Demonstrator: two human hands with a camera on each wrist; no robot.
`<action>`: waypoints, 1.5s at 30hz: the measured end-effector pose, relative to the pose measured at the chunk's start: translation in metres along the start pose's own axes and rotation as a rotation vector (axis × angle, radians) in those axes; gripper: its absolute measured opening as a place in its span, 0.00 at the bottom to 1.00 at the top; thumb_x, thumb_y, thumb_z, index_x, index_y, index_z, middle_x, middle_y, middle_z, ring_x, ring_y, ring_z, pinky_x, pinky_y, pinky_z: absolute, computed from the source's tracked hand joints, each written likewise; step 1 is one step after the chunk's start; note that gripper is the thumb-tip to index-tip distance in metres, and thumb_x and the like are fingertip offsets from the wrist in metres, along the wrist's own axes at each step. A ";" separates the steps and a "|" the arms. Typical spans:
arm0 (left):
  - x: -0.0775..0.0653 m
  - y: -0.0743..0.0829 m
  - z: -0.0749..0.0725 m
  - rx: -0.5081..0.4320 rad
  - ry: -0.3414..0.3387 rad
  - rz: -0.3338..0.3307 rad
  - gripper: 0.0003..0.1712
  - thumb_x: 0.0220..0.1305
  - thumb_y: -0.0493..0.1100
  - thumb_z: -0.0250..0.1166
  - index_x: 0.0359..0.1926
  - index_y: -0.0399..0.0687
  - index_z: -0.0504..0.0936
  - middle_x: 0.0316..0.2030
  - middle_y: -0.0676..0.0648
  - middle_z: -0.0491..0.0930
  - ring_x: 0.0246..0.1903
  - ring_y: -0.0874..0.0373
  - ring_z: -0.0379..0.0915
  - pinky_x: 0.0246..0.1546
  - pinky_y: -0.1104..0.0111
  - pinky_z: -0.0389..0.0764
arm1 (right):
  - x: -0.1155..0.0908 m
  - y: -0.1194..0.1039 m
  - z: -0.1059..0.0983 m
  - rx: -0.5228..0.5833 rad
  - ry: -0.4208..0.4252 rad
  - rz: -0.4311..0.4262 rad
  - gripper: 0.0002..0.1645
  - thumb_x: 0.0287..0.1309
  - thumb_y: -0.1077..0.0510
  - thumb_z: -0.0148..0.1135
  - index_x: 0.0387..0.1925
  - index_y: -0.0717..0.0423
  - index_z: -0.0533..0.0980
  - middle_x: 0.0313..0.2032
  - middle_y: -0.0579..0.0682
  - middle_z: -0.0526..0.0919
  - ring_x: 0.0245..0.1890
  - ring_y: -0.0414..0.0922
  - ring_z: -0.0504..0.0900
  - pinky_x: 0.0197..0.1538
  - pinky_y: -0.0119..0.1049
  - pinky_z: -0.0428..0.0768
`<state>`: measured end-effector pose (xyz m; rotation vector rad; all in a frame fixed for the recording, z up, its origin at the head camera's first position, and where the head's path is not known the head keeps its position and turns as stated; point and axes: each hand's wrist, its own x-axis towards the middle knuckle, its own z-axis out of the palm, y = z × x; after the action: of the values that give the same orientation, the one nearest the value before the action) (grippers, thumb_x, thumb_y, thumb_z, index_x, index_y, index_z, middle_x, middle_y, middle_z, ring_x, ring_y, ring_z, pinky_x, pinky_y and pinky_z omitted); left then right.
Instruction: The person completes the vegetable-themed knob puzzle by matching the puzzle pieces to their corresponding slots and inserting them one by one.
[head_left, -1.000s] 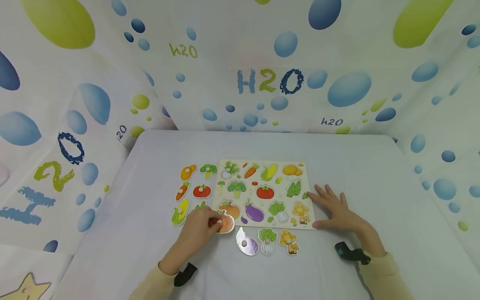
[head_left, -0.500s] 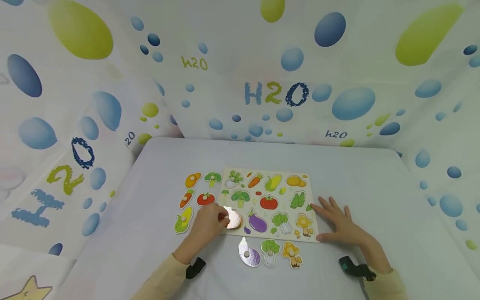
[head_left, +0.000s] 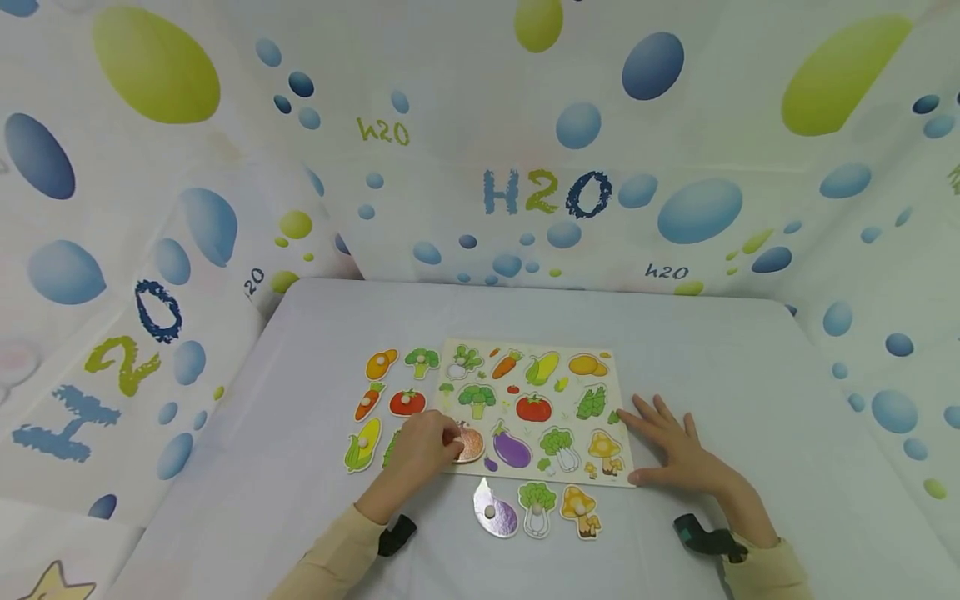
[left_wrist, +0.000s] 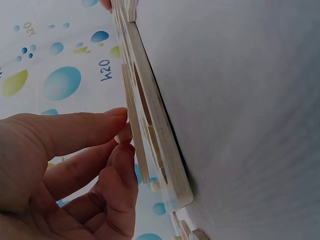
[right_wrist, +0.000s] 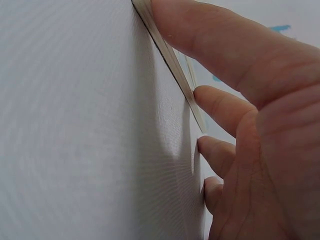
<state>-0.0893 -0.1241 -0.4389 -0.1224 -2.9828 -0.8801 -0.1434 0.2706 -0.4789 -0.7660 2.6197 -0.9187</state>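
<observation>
My left hand pinches the knob of an orange pumpkin puzzle piece over the lower left of the vegetable puzzle board. The left wrist view has this wooden piece edge-on, just above the board's face, with a narrow gap along it. Thumb and fingertips meet at the knob. My right hand lies spread at the board's right edge. In the right wrist view its thumb and index fingertip touch the board's edge. The printed pumpkin is mostly covered by the piece.
Below the board lie an eggplant piece, a bok choy piece and a mushroom piece. Left of it are corn, carrot, potato, broccoli and tomato pieces, with a green one partly behind the left hand.
My left hand has carried the pumpkin piece from the board's lower edge up and right onto the printed pumpkin. The right hand keeps its place at the board's edge. The head view has shifted slightly.
</observation>
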 end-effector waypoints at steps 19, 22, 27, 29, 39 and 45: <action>-0.001 -0.002 0.006 0.007 -0.045 -0.047 0.03 0.53 0.36 0.72 0.28 0.41 0.86 0.22 0.52 0.72 0.25 0.60 0.63 0.27 0.73 0.66 | -0.003 0.001 0.002 0.014 -0.003 0.016 0.53 0.45 0.41 0.73 0.71 0.47 0.62 0.74 0.67 0.48 0.73 0.72 0.34 0.62 0.75 0.25; -0.001 -0.001 0.007 0.014 -0.053 -0.048 0.04 0.53 0.36 0.73 0.29 0.40 0.86 0.22 0.52 0.73 0.25 0.60 0.63 0.27 0.72 0.66 | -0.004 0.000 0.002 0.014 -0.006 0.020 0.53 0.45 0.41 0.73 0.71 0.46 0.62 0.75 0.66 0.48 0.73 0.72 0.34 0.62 0.75 0.25; -0.001 0.000 0.008 0.013 -0.063 -0.049 0.04 0.53 0.35 0.72 0.29 0.40 0.85 0.22 0.51 0.73 0.25 0.60 0.63 0.26 0.72 0.65 | -0.005 0.001 0.001 0.010 -0.005 0.029 0.53 0.45 0.40 0.73 0.72 0.46 0.62 0.75 0.65 0.48 0.74 0.71 0.34 0.63 0.74 0.25; -0.001 0.000 0.008 0.008 -0.060 -0.044 0.04 0.53 0.35 0.72 0.29 0.40 0.85 0.22 0.51 0.72 0.25 0.61 0.63 0.26 0.72 0.65 | -0.005 0.001 0.000 0.014 -0.007 0.033 0.53 0.45 0.40 0.73 0.72 0.46 0.62 0.75 0.65 0.48 0.74 0.70 0.34 0.63 0.74 0.24; 0.001 -0.002 0.008 -0.020 -0.047 -0.038 0.03 0.53 0.35 0.72 0.29 0.40 0.85 0.21 0.52 0.72 0.24 0.60 0.63 0.25 0.72 0.64 | -0.003 0.000 -0.001 0.013 0.000 0.031 0.53 0.46 0.40 0.73 0.72 0.45 0.62 0.75 0.65 0.48 0.74 0.70 0.34 0.63 0.74 0.24; -0.002 0.002 0.007 0.067 -0.004 -0.014 0.05 0.52 0.37 0.73 0.30 0.41 0.84 0.22 0.52 0.70 0.25 0.60 0.62 0.26 0.72 0.65 | 0.000 0.002 0.001 0.016 -0.002 0.027 0.53 0.45 0.41 0.73 0.72 0.44 0.61 0.75 0.65 0.47 0.74 0.70 0.33 0.63 0.74 0.24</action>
<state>-0.0868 -0.1185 -0.4435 -0.1022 -3.0164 -0.7804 -0.1435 0.2717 -0.4807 -0.7255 2.6114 -0.9303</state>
